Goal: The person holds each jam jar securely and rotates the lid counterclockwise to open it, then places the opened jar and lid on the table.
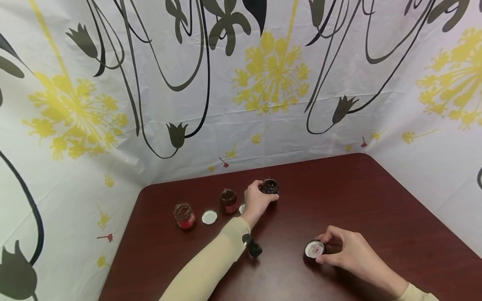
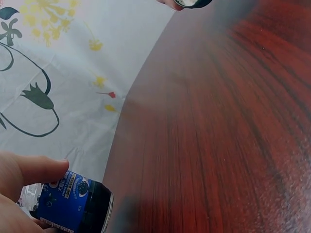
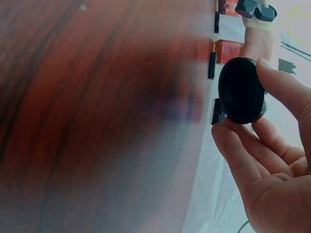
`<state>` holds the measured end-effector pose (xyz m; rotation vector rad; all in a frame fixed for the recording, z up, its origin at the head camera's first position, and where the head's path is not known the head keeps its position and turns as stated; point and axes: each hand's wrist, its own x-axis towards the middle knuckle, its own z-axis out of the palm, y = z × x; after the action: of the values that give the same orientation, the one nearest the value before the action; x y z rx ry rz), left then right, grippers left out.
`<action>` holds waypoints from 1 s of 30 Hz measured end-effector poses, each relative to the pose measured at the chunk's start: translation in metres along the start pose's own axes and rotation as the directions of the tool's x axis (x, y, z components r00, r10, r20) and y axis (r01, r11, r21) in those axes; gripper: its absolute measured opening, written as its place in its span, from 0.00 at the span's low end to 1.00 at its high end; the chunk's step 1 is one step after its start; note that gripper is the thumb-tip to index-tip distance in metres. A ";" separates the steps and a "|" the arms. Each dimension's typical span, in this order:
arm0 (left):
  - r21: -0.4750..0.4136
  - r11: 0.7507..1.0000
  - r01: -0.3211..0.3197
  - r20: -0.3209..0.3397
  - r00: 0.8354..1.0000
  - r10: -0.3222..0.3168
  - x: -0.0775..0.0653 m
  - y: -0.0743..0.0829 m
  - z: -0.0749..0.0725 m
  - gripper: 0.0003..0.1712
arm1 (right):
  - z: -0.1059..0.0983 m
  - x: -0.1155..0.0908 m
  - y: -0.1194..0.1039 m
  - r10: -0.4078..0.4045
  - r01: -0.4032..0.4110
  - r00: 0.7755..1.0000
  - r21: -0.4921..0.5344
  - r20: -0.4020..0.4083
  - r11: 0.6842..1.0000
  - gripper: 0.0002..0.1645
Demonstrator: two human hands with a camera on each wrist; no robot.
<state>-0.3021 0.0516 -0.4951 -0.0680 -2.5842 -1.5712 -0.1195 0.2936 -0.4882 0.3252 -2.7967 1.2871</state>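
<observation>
My left hand [image 1: 257,201] grips a small glass jar [image 1: 270,186] near the table's far edge, thumb and fingers on its sides. The jar has no lid on and dark contents; its blue label [image 2: 63,201] shows in the left wrist view. Closer to me, my right hand [image 1: 352,253] pinches a round lid [image 1: 314,249] by its rim between thumb and fingers. The lid's pale, stained inner face is up in the head view, and its black outer face [image 3: 240,91] shows in the right wrist view. Hand and lid are close over the tabletop.
Left of my left hand stand two open jars with red labels, one half-emptied-looking jar [image 1: 184,216] and one darker jar [image 1: 228,201]. A lid [image 1: 209,217] lies pale side up between them; another lid [image 1: 242,208] is partly hidden by my left hand. Patterned cloth [image 1: 233,104] surrounds the dark red table [image 1: 320,188].
</observation>
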 end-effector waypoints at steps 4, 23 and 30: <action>0.001 1.000 -0.001 0.004 1.000 0.001 0.001 -0.002 0.000 0.33 | 0.001 0.000 0.000 0.008 -0.008 1.000 0.003 -0.004 1.000 0.23; 0.030 0.999 0.015 0.031 0.999 -0.016 0.002 -0.012 -0.001 0.34 | 0.003 0.001 -0.001 0.030 -0.029 0.999 0.007 -0.018 1.000 0.24; 0.038 0.999 -0.022 0.048 0.999 0.020 0.002 -0.018 0.001 0.35 | 0.004 -0.001 0.002 0.027 -0.027 0.999 0.013 -0.025 1.000 0.23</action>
<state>-0.3062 0.0443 -0.5111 -0.1298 -2.6391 -1.5309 -0.1190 0.2917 -0.4922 0.2707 -2.7824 1.3054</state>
